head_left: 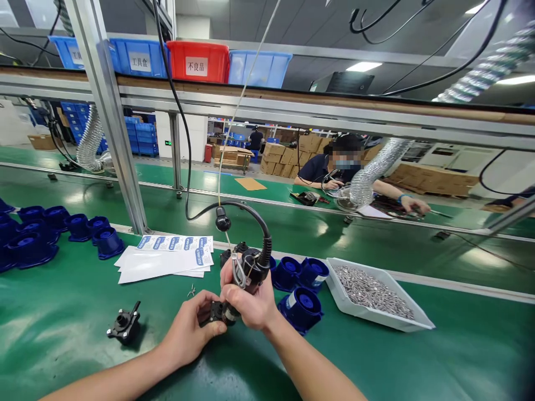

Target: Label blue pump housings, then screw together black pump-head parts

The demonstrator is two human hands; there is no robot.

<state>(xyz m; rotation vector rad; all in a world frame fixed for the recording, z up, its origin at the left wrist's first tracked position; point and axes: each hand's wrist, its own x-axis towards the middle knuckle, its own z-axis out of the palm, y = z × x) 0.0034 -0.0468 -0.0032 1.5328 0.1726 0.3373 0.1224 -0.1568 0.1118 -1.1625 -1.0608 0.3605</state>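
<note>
My right hand [253, 301] is wrapped round a black electric screwdriver [254, 267], which hangs from a cord and tilts down toward my left hand. Its tip meets a small black plastic housing [216, 311], though the exact contact point is hidden. Thumb and fingers of my left hand [194, 326] grip that housing on the green bench. To the left sits a similar black housing [124, 324] with screws at its corners. A few loose screws [191, 290] lie just beyond my left hand.
A white tray [343, 298] of screws stands at the right. Blue plastic cups [301, 309] stand beside my right hand, more blue cups [31, 248] at far left. Label sheets [163, 264] lie behind my left hand. A metal post [112, 122] rises there. Across the bench, a person [334, 164] works.
</note>
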